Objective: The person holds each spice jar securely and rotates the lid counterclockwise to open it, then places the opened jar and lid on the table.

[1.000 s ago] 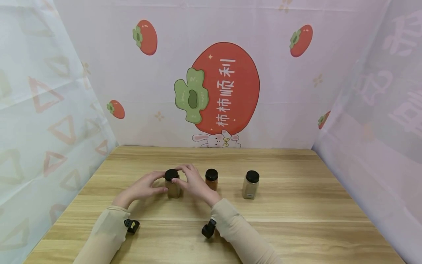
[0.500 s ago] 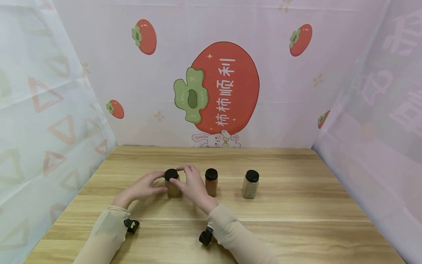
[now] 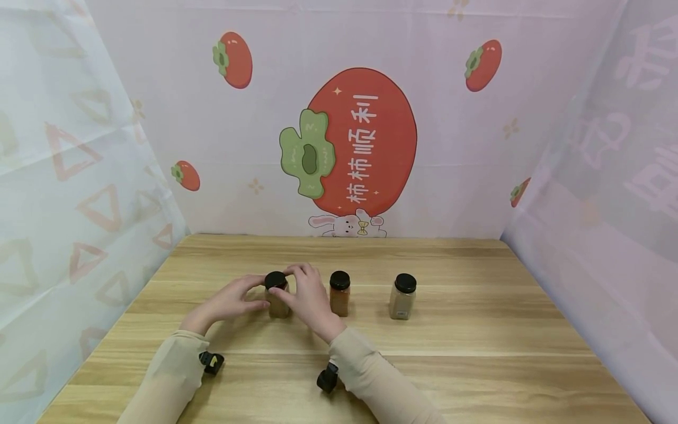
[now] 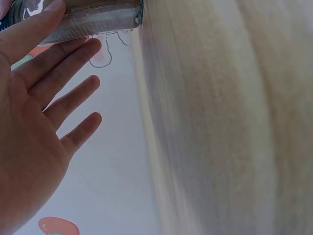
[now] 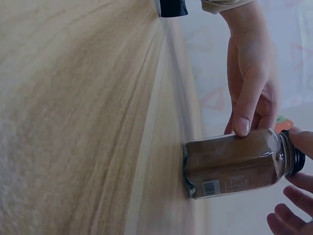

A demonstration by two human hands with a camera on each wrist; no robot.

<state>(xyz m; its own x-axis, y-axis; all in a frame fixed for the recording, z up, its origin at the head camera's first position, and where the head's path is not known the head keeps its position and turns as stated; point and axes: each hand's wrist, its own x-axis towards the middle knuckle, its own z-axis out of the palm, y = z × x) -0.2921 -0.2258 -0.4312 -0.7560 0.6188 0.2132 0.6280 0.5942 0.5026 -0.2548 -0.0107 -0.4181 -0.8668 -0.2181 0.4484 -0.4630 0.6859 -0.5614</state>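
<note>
A clear spice jar [image 3: 278, 307] of brown powder stands upright on the table at left in the head view, with a black lid [image 3: 275, 279]. My left hand [image 3: 233, 301] holds the jar's body from the left, thumb on the near side. From the right, my right hand [image 3: 311, 299] pinches the lid between thumb and fingers. The right wrist view shows the jar [image 5: 230, 169] sideways, a small barcode label low on it, and the lid [image 5: 294, 154] apparently seated on its neck. In the left wrist view the jar [image 4: 98, 22] is cut off by the top edge.
A second black-lidded jar [image 3: 339, 298] of orange-brown powder stands just right of my right hand. Farther right is a third jar [image 3: 402, 301] with pale powder. The wooden table [image 3: 477, 341] ends at a printed cloth backdrop [image 3: 222, 135], with cloth at both sides.
My right wrist and forearm have swung left, and the right thumb has shifted left across the lid. The middle jar shows more fully. My left hand and the held jar stay in place.
</note>
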